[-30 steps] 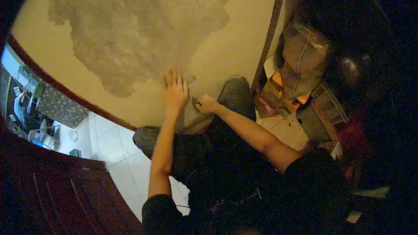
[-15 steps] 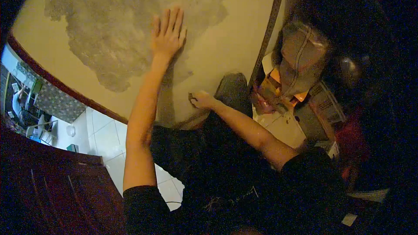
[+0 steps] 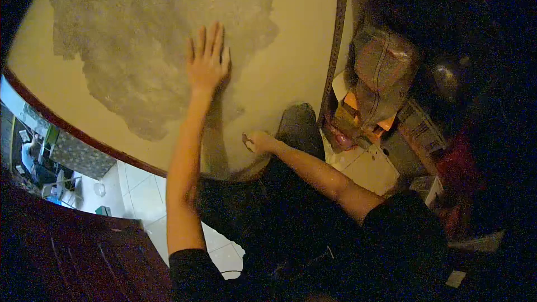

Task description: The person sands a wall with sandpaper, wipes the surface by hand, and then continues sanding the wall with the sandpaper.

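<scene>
While the left hand (image 3: 208,70) lies flat with fingers extended over the grey patch (image 3: 128,50) on the cream wall (image 3: 299,56), the right hand (image 3: 259,142) is curled below it; its grip cannot be determined. The patch lies forward of the right hand, toward the left; its long axis is indeterminate.

Nothing legible: pale script (image 3: 329,253) on dark shirt (image 3: 347,251) (too dim and blurred to make out).
</scene>
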A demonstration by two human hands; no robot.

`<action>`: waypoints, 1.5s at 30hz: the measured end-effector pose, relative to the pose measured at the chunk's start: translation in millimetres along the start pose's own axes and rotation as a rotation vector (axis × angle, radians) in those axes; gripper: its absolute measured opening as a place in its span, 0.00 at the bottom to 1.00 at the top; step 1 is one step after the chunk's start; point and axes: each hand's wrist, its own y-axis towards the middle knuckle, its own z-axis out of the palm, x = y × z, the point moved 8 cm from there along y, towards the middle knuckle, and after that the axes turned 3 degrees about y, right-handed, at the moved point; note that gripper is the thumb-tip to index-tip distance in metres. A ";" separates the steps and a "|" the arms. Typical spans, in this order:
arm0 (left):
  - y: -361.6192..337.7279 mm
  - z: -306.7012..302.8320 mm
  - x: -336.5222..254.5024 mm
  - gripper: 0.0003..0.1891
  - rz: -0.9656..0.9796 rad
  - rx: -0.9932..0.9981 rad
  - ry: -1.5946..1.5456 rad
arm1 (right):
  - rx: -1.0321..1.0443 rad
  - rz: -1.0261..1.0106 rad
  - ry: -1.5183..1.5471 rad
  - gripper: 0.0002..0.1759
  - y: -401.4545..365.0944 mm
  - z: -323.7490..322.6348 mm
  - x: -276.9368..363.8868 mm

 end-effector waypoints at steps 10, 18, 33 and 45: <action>116.4 -83.7 126.3 0.36 0.107 -0.946 0.188 | -0.261 0.074 -0.007 0.15 0.7 -30.8 1.6; 86.5 -125.4 207.1 0.37 -0.147 -0.479 0.220 | -0.862 0.005 0.044 0.11 -25.1 -146.5 67.8; 26.8 10.2 -45.5 0.42 0.405 -0.006 0.084 | -1.243 0.135 -0.256 0.19 -94.6 -204.7 45.2; 97.4 -53.5 76.9 0.37 0.178 -0.159 0.071 | -1.346 0.002 -0.220 0.18 -47.7 -322.5 86.7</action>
